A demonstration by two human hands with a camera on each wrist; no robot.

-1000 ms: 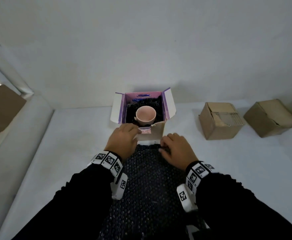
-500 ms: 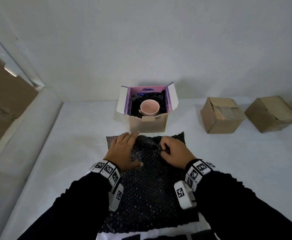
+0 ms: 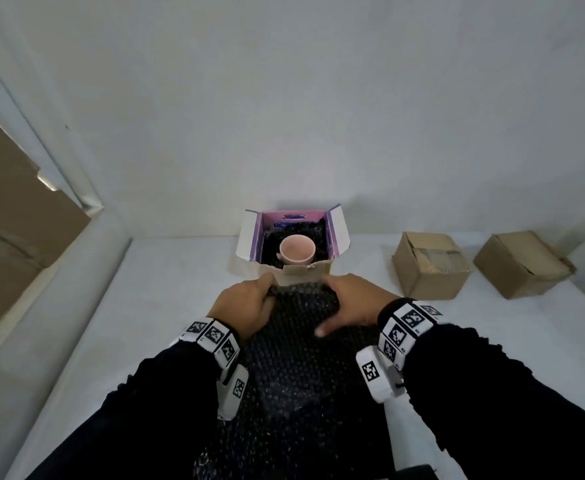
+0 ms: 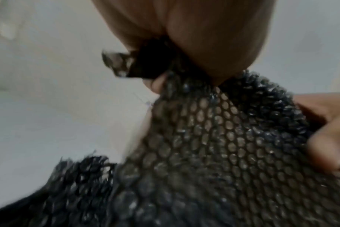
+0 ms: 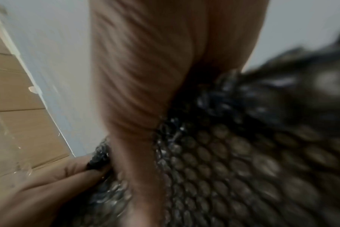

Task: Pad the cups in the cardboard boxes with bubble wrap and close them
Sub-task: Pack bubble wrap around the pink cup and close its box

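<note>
A pink cup (image 3: 297,249) stands in an open cardboard box (image 3: 303,274) with purple-lined flaps, on dark padding, at the back of the white table. A sheet of black bubble wrap (image 3: 294,344) hangs lifted in front of the box. My left hand (image 3: 246,306) grips its far left corner, fingers curled round the wrap (image 4: 213,130). My right hand (image 3: 349,306) grips the far right corner, thumb on top of the sheet (image 5: 233,153). Both hands sit just before the box's front wall. The fingertips are hidden by the wrap.
Two closed cardboard boxes (image 3: 429,265) (image 3: 523,263) stand at the right rear of the table. A white wall runs behind. Flattened cardboard (image 3: 10,216) leans at the far left beyond a white ledge.
Both hands took hold of the bubble wrap's far corners and raised it off the table toward the box. Half a second ago the left hand lay flat on the sheet.
</note>
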